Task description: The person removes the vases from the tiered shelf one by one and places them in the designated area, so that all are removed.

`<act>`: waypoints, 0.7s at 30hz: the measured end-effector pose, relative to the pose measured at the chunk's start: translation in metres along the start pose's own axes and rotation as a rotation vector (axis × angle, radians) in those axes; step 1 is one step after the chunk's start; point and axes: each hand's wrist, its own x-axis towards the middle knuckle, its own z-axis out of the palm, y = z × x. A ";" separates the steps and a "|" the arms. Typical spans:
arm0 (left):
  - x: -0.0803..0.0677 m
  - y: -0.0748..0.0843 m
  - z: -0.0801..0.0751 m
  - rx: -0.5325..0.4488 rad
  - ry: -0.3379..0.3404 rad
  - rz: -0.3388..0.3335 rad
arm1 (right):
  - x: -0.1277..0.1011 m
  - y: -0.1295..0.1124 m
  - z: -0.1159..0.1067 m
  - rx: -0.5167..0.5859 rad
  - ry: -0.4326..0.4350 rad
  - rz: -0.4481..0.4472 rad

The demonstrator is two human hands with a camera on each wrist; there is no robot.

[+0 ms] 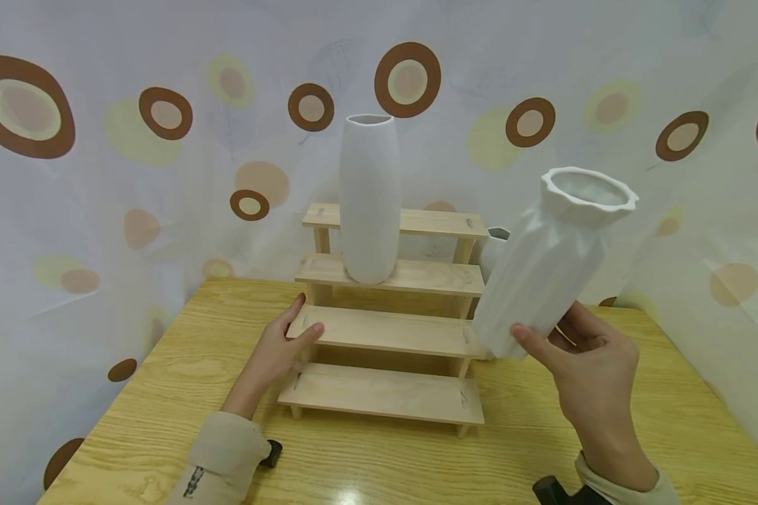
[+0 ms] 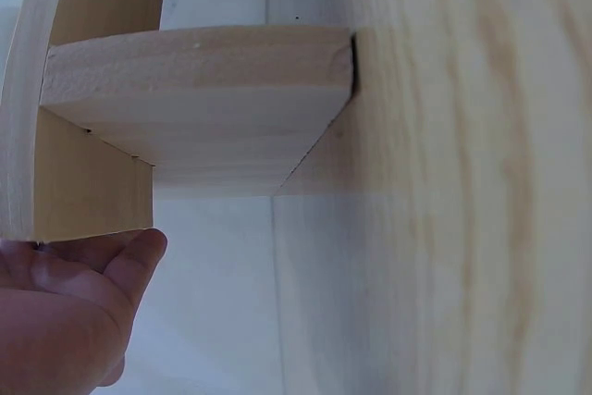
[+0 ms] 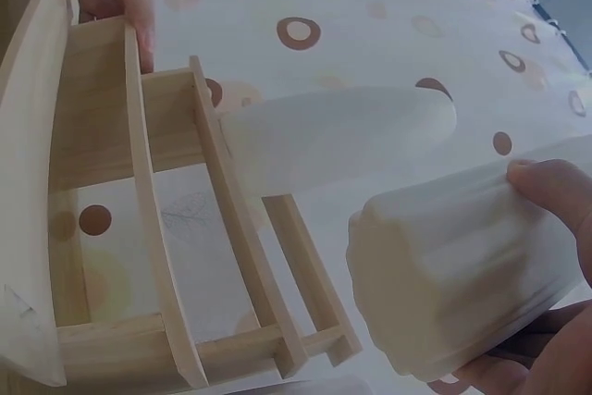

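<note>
Right hand: your right hand (image 1: 590,365) grips the ribbed vase (image 1: 546,263) near its base, thumb in front and fingers curled behind, so it hangs tilted in the air, just right of the rack (image 1: 388,315).
Left hand: your left hand (image 1: 278,351) rests on the left end of the rack's second step, fingers straight, thumb on top, seemingly to steady it.
Tall vase: the tall vase (image 1: 369,200) stands upright on the third step.
Count: two vases in clear view, one rack with four steps, one table (image 1: 164,393).
Hidden: something white (image 1: 495,242) behind the rack, which you cannot identify.
</note>
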 end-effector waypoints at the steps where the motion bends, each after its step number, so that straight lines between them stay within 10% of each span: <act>1: 0.000 0.000 0.000 -0.002 -0.001 0.001 | 0.000 0.000 0.000 0.000 0.001 -0.001; 21: 0.000 0.002 0.001 -0.016 -0.021 -0.031 | 0.013 0.007 -0.011 0.144 0.054 -0.068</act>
